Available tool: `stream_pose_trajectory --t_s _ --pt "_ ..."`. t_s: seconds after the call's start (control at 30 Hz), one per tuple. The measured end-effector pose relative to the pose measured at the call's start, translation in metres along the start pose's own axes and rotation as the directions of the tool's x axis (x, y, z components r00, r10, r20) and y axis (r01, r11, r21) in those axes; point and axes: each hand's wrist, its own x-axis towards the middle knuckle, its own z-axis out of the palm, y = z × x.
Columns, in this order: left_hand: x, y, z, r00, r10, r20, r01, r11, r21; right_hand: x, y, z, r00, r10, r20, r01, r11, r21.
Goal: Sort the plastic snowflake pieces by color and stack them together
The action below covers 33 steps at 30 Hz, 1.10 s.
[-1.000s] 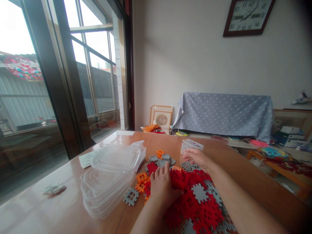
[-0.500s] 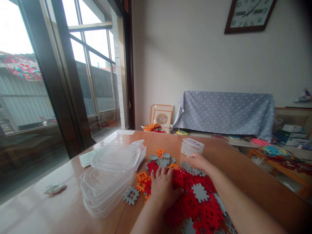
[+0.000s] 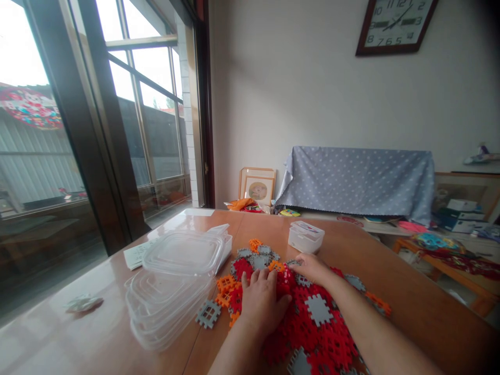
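A pile of notched plastic building tiles lies on the table, mostly red tiles (image 3: 304,333) with grey and orange ones among them. My left hand (image 3: 261,297) rests palm down on the pile, its fingers spread over red tiles. At the pile's far right side, my right hand (image 3: 314,270) has its fingertips drawn together on a grey tile (image 3: 292,262); the rest of its fingers are partly hidden. A square grey tile (image 3: 319,310) lies on top of the red ones between my forearms. One grey window tile (image 3: 208,313) sits apart at the left.
Stacked clear plastic lids (image 3: 167,307) lie left of the pile, with a small white box (image 3: 305,237) behind it. A crumpled packet (image 3: 84,303) and a paper sheet (image 3: 135,256) are on the table's (image 3: 414,297) left part. A glass door (image 3: 152,120) stands at the left.
My right hand has moved slightly left and nearer, its fingertips now on a grey tile. Grey and orange tiles right of my forearm have come into view. My left hand stays put.
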Motion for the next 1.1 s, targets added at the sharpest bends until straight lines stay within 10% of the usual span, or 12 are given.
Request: stream_pose_trajectory --t_s 0.57,0.87,1.1 --pt "0.004 -0.002 0.007 0.998 -0.005 -0.06 0.007 0.999 0.032 -0.036 -0.064 -0.038 0.994 -0.102 0.036 0.086 0.945 0.317" --pt "-0.008 0.02 0.001 0.969 0.22 -0.111 -0.225 0.974 -0.033 -0.063 0.031 -0.102 0.928 0.153 -0.34 -0.072 0.968 0.24" --pt "-0.022 0.036 0.014 0.861 0.49 0.136 -0.479 0.871 -0.107 -0.097 0.082 -0.088 0.93 0.188 -0.315 -0.192 0.981 0.021"
